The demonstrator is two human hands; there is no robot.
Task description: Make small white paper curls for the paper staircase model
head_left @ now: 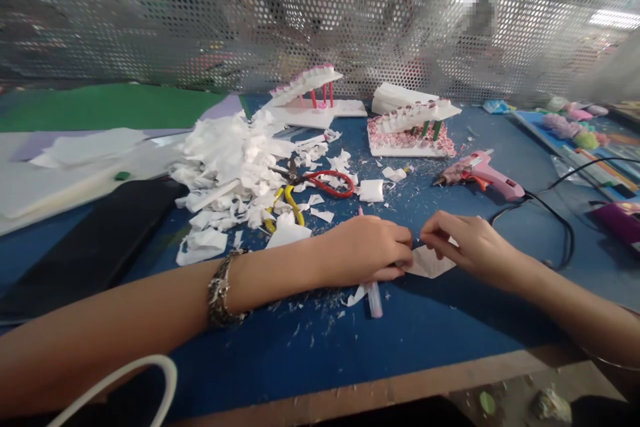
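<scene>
A heap of white paper scraps lies left, with red-handled scissors and yellow-handled cutters touching it. A pink plastic glue gun lies right. Far back stand a pink-posted white foam staircase and a green-posted staircase.

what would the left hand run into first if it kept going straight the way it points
Probably the right hand: the left hand points rightward at its fingertips, almost touching, over the white paper piece between them, though depth is unclear.

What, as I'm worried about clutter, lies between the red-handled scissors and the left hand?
In the head view, a few white paper scraps lie on the blue table between the red-handled scissors and the left hand.
</scene>
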